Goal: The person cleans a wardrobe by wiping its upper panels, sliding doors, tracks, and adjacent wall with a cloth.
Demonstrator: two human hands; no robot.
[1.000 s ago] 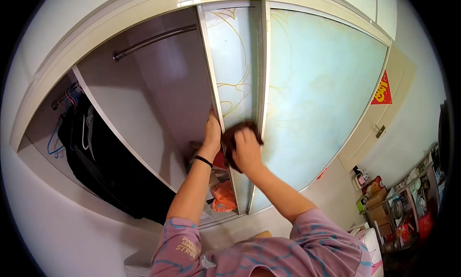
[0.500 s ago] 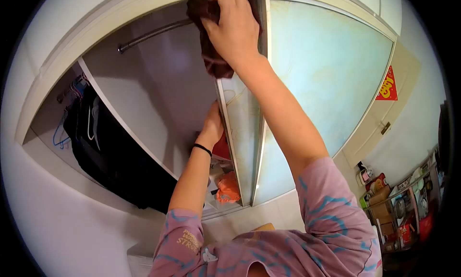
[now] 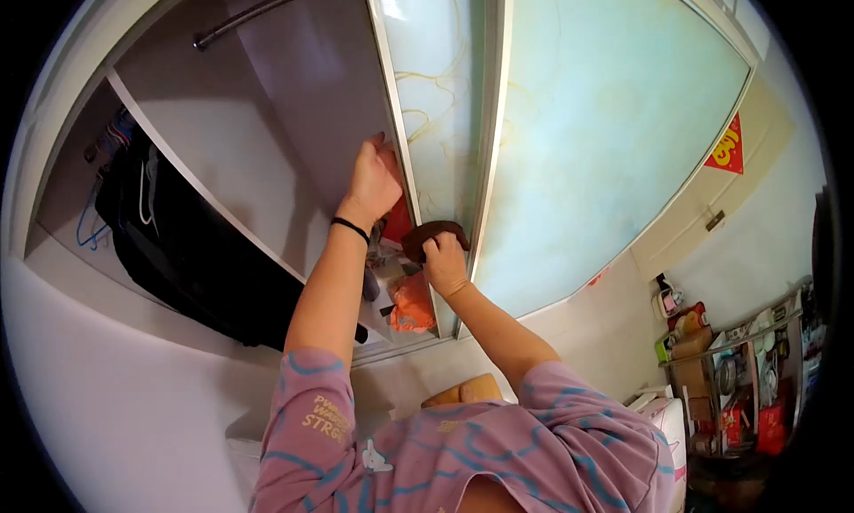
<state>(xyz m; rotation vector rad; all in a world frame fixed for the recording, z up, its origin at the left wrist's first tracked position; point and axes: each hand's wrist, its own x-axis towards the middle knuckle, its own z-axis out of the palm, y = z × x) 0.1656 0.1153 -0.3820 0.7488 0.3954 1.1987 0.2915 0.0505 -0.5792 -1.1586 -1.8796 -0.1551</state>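
Note:
My right hand point(image 3: 445, 262) presses a dark brown cloth point(image 3: 436, 237) on the lower part of the narrow patterned door panel point(image 3: 434, 95). My left hand point(image 3: 374, 182) is at the left edge of that sliding door, on the wardrobe's inner side. Its fingers point up and some are hidden by the door frame, so their grip is unclear. The wide pale blue panel point(image 3: 614, 139) stands just right of the cloth. Below my left hand, an orange bundle point(image 3: 412, 305) and a red item point(image 3: 397, 223) lie in the wardrobe.
Black clothes point(image 3: 196, 246) hang in the left compartment, beyond a divider. A metal rod point(image 3: 267, 10) crosses the open section. A yellowish stool point(image 3: 463, 391) is near my body. A loaded shelf rack point(image 3: 738, 362) and a door with a handle point(image 3: 714, 219) are at the right.
My right hand and the cloth first rose to the top of the narrow panel, then came down to its lower part. My left hand sits higher along the door edge. The view has shifted.

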